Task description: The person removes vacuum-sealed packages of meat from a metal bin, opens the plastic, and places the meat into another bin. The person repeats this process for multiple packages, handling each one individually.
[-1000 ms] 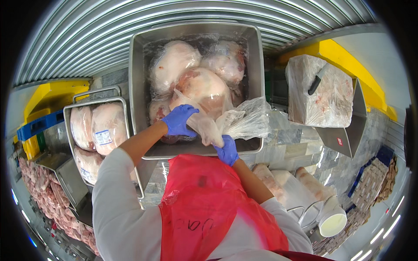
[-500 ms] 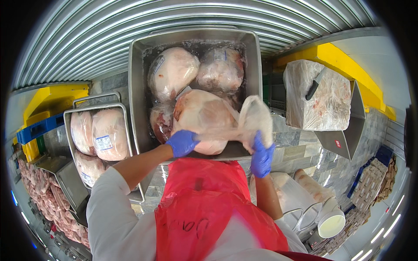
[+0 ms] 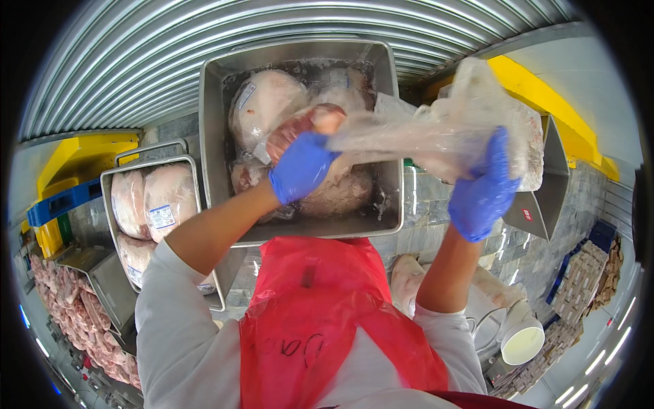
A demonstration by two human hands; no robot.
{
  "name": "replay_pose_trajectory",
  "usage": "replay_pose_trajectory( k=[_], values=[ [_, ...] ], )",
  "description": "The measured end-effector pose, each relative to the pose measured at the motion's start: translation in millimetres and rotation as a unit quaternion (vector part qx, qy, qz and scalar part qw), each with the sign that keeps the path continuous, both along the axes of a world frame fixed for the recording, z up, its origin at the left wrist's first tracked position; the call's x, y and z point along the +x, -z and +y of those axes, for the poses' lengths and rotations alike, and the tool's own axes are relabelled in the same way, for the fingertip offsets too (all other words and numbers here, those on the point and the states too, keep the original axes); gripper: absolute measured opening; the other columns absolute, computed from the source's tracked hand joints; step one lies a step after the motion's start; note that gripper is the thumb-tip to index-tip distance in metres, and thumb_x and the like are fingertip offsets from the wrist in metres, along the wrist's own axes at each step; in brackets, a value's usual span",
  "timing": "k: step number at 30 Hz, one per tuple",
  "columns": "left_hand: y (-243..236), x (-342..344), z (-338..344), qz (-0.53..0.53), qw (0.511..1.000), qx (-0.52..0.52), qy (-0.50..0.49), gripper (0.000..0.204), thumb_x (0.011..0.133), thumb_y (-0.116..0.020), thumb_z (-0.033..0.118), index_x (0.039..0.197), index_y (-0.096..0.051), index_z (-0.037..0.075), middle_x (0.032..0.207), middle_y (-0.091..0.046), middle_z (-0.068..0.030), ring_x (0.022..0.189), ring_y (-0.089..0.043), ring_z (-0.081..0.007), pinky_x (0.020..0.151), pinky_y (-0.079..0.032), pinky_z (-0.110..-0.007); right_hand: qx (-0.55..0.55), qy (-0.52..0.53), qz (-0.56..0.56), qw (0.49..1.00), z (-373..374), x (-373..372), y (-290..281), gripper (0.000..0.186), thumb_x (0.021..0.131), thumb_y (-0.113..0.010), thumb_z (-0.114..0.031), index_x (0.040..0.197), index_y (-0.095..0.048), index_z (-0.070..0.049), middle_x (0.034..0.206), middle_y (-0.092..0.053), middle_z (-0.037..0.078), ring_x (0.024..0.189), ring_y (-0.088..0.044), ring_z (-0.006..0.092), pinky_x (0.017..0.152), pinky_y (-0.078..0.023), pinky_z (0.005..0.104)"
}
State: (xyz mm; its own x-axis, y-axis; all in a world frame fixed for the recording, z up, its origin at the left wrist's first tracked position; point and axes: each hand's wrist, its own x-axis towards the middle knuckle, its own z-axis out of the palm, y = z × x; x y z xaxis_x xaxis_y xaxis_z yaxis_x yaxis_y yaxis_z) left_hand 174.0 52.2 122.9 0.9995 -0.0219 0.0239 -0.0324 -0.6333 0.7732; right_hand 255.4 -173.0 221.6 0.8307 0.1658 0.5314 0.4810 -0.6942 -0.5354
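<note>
My blue-gloved left hand (image 3: 302, 170) is closed on a clear plastic bag (image 3: 402, 138) beside a piece of red-and-pale meat (image 3: 304, 125) over a steel tub (image 3: 214, 102). My right hand (image 3: 484, 191), also gloved, grips the bag's other end, stretched out rightward past the tub's rim and blurred by motion. The tub holds several large wrapped pieces of meat (image 3: 269, 99) in liquid. How much of the lifted meat is still inside the bag cannot be told.
A wheeled steel trolley with wrapped meat (image 3: 161, 198) stands left. At right a frozen block (image 3: 530, 174) rests on a steel container (image 3: 550, 208), before a yellow bin (image 3: 579, 143). A white bucket (image 3: 518, 341) and more meat (image 3: 409, 279) lie at lower right; corrugated metal (image 3: 300, 17) lines the top.
My right hand has risen and moved right, pulling the bag out sideways over the frozen block. My left hand went down, then came up toward the tub's middle, where red meat now shows.
</note>
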Motion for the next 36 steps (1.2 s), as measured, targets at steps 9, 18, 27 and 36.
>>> replay_pose_trajectory(
  k=[9, 18, 27, 36],
  values=[
    [-111, 79, 0, -0.293, 0.934, -0.167, 0.118, 0.018, 0.085, -0.051, 0.019, 0.082, -0.06, 0.003, 0.061, -0.048, -0.0072, 0.054, -0.048, -0.0176, 0.052, -0.042, -0.029, 0.394, -0.086, 0.171, 0.899, -7, 23, -37, 0.04, 0.085, -0.059, -0.018, 0.118, -0.048, 0.002, 0.107, -0.054, 0.008, 0.098, -0.052, 0.0136, 0.082, -0.044, 0.0295],
    [-118, 80, -86, -0.229, 0.921, -0.284, 0.138, 0.021, 0.081, -0.056, 0.02, 0.087, -0.061, 0.001, 0.08, -0.06, -0.013, 0.072, -0.059, -0.0212, 0.064, -0.047, -0.034, 0.239, -0.065, 0.208, 0.946, 32, -37, 179, 0.046, 0.078, -0.06, -0.012, 0.12, -0.046, 0.004, 0.115, -0.051, 0.012, 0.105, -0.047, 0.0227, 0.094, -0.037, 0.0357],
    [122, -69, -54, -0.02, 0.985, -0.085, 0.146, 0.063, 0.064, -0.072, 0.04, 0.11, -0.051, 0.003, 0.105, -0.052, -0.0153, 0.105, -0.044, -0.0333, 0.092, -0.035, -0.042, 0.096, -0.007, 0.251, 0.963, -43, -104, 90, 0.055, 0.065, -0.07, -0.007, 0.116, -0.05, 0.001, 0.115, -0.054, 0.01, 0.106, -0.051, 0.0209, 0.09, -0.041, 0.0342],
    [185, -136, -82, 0.119, 0.989, -0.083, -0.003, 0.033, 0.074, -0.061, 0.033, 0.092, -0.063, 0.005, 0.076, -0.06, -0.0185, 0.074, -0.058, -0.0334, 0.071, -0.046, -0.037, 0.112, 0.024, 0.258, 0.959, -29, -110, 36, 0.056, 0.064, -0.072, -0.008, 0.114, -0.048, 0.0, 0.113, -0.054, 0.01, 0.105, -0.051, 0.0189, 0.091, -0.04, 0.0314]
  ],
)
